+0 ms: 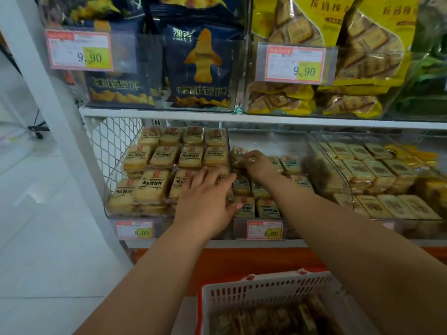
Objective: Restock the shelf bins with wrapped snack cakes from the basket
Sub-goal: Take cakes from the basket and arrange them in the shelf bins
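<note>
My right hand (257, 164) reaches deep into the middle clear bin (266, 141) on the lower shelf and pinches a wrapped snack cake (238, 157) at the bin's back left. My left hand (208, 197) lies with spread fingers over the divider between the left bin (108, 180) and the middle bin, touching cakes at the front. The left bin is stacked full of yellow wrapped cakes (154, 184). The middle bin holds several cakes with bare room at the back. A white and red basket (266, 291) with darker wrapped cakes (271, 317) sits below, near me.
A third bin (377, 180) of wrapped cakes stands at the right. The upper shelf carries navy snack bags (198, 68) and yellow snack bags (326, 68). Price tags reading 8.00 (264, 229) hang on the bin fronts. A white shelf post (60, 117) rises at the left.
</note>
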The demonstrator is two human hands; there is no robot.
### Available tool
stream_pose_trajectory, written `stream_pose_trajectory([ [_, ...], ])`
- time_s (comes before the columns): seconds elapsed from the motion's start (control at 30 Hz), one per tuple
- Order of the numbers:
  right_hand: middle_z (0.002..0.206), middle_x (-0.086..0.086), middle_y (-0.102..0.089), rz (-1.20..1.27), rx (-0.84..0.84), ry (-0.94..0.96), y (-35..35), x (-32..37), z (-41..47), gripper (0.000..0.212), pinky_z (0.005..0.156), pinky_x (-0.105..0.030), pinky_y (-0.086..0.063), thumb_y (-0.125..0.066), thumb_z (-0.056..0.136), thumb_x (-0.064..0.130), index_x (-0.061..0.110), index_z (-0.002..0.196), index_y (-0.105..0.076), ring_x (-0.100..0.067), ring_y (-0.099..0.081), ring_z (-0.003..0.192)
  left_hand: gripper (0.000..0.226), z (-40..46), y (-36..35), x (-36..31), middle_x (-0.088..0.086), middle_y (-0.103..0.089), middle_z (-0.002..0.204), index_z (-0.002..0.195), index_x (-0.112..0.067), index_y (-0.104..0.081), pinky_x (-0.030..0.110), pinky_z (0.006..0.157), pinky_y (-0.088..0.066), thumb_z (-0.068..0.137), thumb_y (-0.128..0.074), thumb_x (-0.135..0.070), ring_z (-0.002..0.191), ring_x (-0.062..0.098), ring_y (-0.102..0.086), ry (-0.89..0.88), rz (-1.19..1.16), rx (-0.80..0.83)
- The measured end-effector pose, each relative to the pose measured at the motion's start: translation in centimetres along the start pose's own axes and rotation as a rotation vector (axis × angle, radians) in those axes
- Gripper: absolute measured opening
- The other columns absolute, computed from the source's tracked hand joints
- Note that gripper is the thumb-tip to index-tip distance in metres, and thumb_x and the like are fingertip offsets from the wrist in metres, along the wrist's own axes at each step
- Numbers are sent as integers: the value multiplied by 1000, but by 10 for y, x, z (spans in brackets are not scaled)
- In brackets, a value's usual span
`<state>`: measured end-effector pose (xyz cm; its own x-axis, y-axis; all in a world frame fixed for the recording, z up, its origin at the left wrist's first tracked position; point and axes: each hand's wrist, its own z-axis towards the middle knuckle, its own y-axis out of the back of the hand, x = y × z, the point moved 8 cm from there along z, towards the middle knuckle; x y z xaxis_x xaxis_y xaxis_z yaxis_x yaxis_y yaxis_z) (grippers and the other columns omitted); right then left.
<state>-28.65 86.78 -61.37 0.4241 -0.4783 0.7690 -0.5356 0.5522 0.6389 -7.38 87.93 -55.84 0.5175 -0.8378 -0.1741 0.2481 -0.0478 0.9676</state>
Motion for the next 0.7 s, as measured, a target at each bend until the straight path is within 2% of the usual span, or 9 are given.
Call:
stream_pose_trajectory([
  [0.1,122,-9,-64,-205,-17,84,2,3,-5,33,75,-26,-45,-56,97,23,19,130,-56,-25,-62,105,67,-2,-1,-1,-6,-13,163,153,-38,-20,43,121,-6,95,-46,-59,150,22,-6,-5,5,-14],
  [0.27,130,-9,-61,-249,-16,77,4,9,7,42,78,-22,-43,-46,97,2,20,134,-55,-25,-62,111,66,-2,1,-3,-6,-15,163,153,-38,-23,43,120,-8,95,-48,-57,150,23,-8,13,-8,-25],
  [0.47,126,-7,-64,-295,3,79,9,4,3,43,80,-24,-48,-50,94,-2,24,125,-64,-23,-64,106,66,-1,0,-6,-3,-16,163,153,-36,-24,45,120,-9,95,-48,-57,150,25,-7,26,-1,3],
  [0.53,129,-6,-63,-309,25,105,11,7,4,43,84,-24,-48,-49,94,-2,22,126,-64,-23,-62,110,66,0,0,-6,-3,-16,163,152,-35,-25,46,120,-10,95,-48,-58,150,25,-7,35,-7,11],
  [0.63,129,-5,-64,-222,50,116,17,16,10,34,96,-28,-47,-50,95,3,18,117,-70,-21,-61,114,66,0,2,-8,-3,-17,162,152,-35,-26,47,120,-10,94,-47,-59,150,25,-8,32,3,5],
  [0.7,126,-5,-66,-191,82,124,16,19,11,29,99,-30,-47,-53,95,6,16,114,-72,-20,-62,112,66,0,2,-8,-3,-17,162,152,-35,-26,47,120,-9,94,-47,-60,150,26,-7,39,6,11],
])
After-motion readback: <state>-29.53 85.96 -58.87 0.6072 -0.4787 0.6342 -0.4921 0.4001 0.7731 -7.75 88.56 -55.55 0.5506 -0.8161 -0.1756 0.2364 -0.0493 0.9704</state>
